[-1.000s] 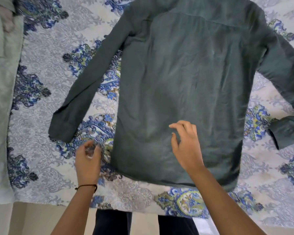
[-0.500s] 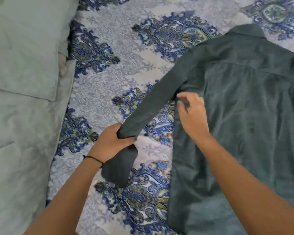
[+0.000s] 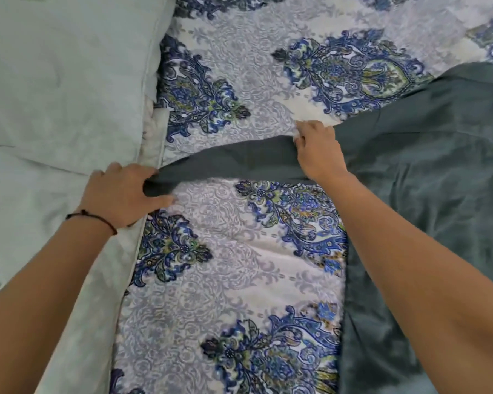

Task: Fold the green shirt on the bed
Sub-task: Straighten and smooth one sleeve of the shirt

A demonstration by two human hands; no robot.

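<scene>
The dark green shirt lies flat on the patterned bedspread, filling the right side of the view. Its left sleeve is stretched straight out to the left, level across the bed. My left hand grips the cuff end of that sleeve, which is mostly hidden in the fist. My right hand pinches the sleeve's upper edge near the shoulder seam. The shirt's collar, right sleeve and hem are out of view.
Pale green bedding and a pillow cover the left side, their edge running right beside my left hand. The blue floral bedspread shows between the sleeve and the shirt body.
The sleeve hung diagonally before; my left hand has pulled its cuff out to the left until the sleeve is straight. My right hand moved up to the shoulder seam. The view shifted left.
</scene>
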